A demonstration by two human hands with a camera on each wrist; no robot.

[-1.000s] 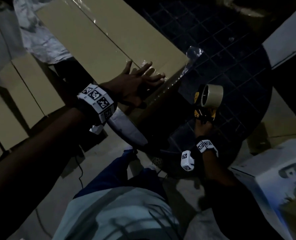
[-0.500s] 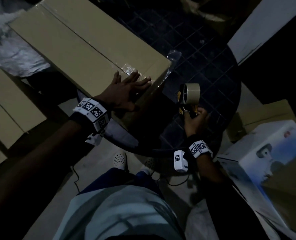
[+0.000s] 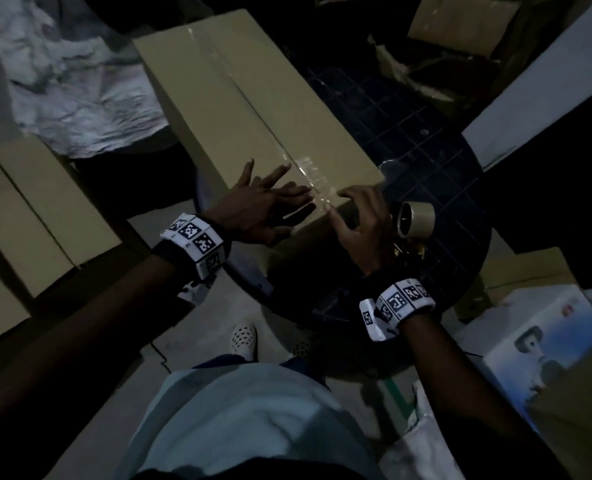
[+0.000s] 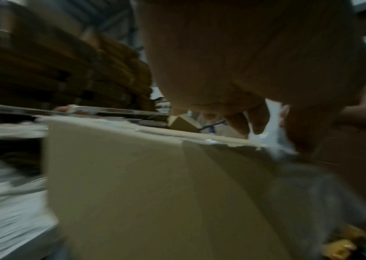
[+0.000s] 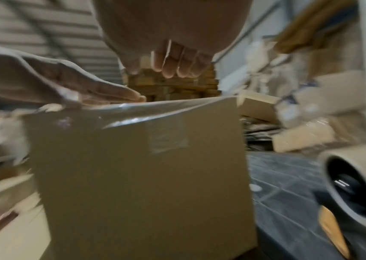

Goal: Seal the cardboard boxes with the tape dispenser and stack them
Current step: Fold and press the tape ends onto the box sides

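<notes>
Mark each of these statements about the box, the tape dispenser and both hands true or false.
1. The left hand lies flat on the cardboard box. True.
2. The right hand grips the tape dispenser. False: the dispenser sits on the dark table, released.
3. Clear tape runs along the box's top seam. True.
4. The box's flaps stand open. False: they are closed.

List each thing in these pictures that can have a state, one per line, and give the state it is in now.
Long tan cardboard box: flaps closed, clear tape along the top seam.
Tape dispenser with tan roll: set down on the dark table, in no hand.
Left hand: fingers straight, flat on the box top.
Right hand: fingers loosely curled at the box's near edge, holding nothing.
</notes>
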